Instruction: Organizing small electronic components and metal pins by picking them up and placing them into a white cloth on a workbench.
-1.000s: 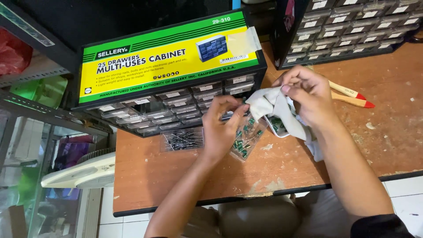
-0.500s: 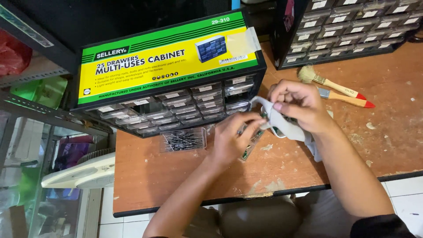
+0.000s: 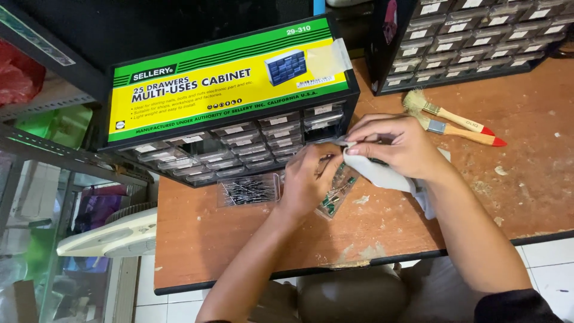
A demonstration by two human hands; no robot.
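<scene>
- On the wooden table [image 3: 526,197], just in front of the drawer cabinet [image 3: 230,96], both hands work close together over a small clear drawer.
- Left hand [image 3: 308,182]: palm down, fingers curled and pressing on the clear drawer [image 3: 336,192], which lies tilted on the table and holds small green parts. Whether the fingers grip it or only steady it, I cannot tell.
- Right hand [image 3: 397,143]: fingers closed in a pinch on a pale grey cloth [image 3: 382,173]. The cloth hangs under the palm and trails down to the right onto the table, past the wrist.
- Cloth and clear drawer meet under the two hands; the cloth's upper edge is just beside the left fingertips.
- Second clear drawer [image 3: 248,190]: lies flat on the table to the left of the left hand, near it but apart, filled with thin metal-legged parts.
- Cabinet: black frame with a green and yellow top, rows of small clear drawers facing the person. It stands at the table's back left.
- Second cabinet [image 3: 472,42]: black, with many labelled drawers, at the back right, well apart from the hands.
- Two brushes [image 3: 460,122]: wooden handles with red tips, lying side by side on the table right of the right hand, bristles pointing left.
- White fan [image 3: 110,233]: below the table's left edge, beside a metal shelf [image 3: 36,149].
</scene>
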